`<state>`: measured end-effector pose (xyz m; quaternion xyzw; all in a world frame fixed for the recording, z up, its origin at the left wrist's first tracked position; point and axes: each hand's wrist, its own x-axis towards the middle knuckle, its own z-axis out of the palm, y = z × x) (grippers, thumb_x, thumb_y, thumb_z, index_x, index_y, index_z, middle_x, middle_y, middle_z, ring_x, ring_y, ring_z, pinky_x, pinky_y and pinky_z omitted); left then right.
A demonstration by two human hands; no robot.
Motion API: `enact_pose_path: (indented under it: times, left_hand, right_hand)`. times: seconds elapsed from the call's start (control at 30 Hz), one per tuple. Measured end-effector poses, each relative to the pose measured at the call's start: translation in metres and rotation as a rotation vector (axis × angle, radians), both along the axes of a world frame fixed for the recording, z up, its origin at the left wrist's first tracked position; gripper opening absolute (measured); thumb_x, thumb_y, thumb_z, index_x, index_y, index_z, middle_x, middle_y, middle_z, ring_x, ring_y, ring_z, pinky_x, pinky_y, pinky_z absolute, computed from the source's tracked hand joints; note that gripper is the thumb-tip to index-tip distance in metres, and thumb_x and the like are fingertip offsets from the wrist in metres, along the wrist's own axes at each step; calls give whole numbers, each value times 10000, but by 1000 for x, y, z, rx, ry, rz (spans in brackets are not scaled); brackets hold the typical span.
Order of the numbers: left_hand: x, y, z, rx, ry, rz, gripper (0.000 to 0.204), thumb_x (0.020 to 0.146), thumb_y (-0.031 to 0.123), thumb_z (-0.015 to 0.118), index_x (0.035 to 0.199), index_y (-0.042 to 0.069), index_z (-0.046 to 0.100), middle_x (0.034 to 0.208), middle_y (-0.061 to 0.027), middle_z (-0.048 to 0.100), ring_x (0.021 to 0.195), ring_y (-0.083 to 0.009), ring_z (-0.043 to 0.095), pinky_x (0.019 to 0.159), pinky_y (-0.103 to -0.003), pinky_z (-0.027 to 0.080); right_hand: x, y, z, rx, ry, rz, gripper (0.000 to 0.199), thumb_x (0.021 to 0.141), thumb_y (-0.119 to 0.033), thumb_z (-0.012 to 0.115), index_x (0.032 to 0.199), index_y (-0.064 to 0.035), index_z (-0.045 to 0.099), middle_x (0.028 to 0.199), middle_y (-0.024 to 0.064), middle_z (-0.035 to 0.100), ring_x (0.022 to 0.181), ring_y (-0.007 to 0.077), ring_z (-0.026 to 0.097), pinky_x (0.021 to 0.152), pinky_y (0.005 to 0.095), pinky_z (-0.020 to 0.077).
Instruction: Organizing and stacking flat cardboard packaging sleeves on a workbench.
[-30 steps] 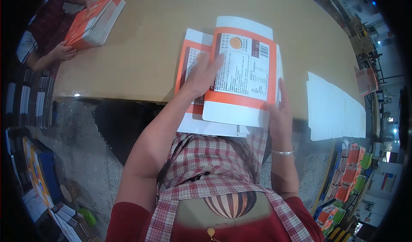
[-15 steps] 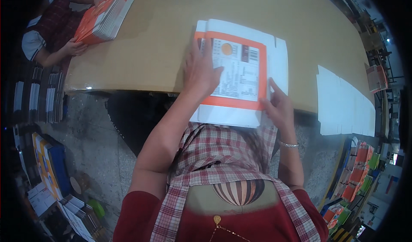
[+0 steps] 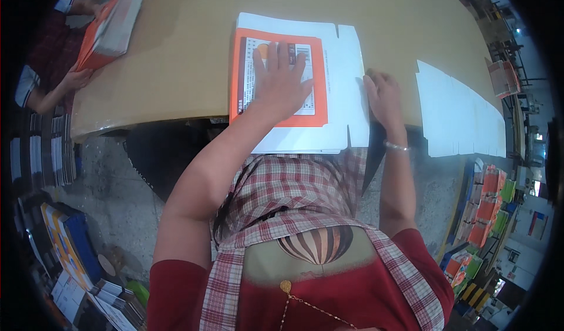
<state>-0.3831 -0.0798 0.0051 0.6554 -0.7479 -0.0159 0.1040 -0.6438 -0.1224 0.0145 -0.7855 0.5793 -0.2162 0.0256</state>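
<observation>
A flat cardboard box blank (image 3: 341,96), white with an orange printed panel, lies at the table's near edge and overhangs towards my apron. It seems to rest on another white sheet, whose edges show at the left and bottom. My left hand (image 3: 282,84) lies with spread fingers on the printed panel, holding nothing. At the blank's right edge is my right hand (image 3: 383,99), its fingers curled and its thumb against that edge. The undersides of these fingers are hidden.
White cardboard sheets (image 3: 458,116) lie on the tan table (image 3: 182,55) to the right, overhanging its edge. At the far left another person's hands (image 3: 76,78) hold an orange-and-white stack (image 3: 111,25). Orange and green packages (image 3: 487,196) stand low at the right.
The blank has opened out to the right, showing more white board. My left hand has moved onto the printed panel and spread flat. My right hand has shifted up along the edge.
</observation>
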Motion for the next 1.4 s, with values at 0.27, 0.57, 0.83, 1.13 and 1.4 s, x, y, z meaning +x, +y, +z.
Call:
enact_pose_path:
  times: [0.27,0.57,0.83,1.13,1.4]
  left_hand:
    - [10,-3,4,-35,23,-114,572,994,382,453,1406,-12,414,1529,-195,329,1456,-311,254,1187,-485,189]
    - [6,-9,-2,-223,68,-108,508,971,319,526,1366,6,463,1387,-193,459,1319,-331,403,1099,-505,291]
    - [2,-6,-3,-153,78,-195,587,949,540,491,1465,267,428,1543,-33,370,1412,-384,285,1143,-598,190]
    - [1,-8,6,-38,-9,-150,646,925,625,495,1456,263,435,1560,-1,351,1465,-358,189,1182,-593,96]
    - [5,-4,-5,-139,36,-166,647,909,625,521,1412,220,485,1529,-13,393,1436,-369,232,1147,-608,159]
  right_hand:
    - [86,16,16,-4,94,307,476,1032,-303,391,1378,3,505,1463,185,457,1434,331,313,1187,475,186]
    - [95,-27,-14,-96,138,284,460,1011,-308,412,1387,-62,510,1470,97,471,1442,257,311,1178,557,143]
    - [57,93,20,37,225,328,384,971,-263,525,1290,-66,608,1401,86,547,1418,273,361,1180,542,168]
    - [-170,37,46,338,652,-411,913,832,-409,746,1554,-226,220,1463,242,438,1360,445,403,1082,463,404]
    - [-161,32,86,564,473,-284,886,816,32,544,1553,-322,201,1072,237,675,1033,361,665,896,445,546]
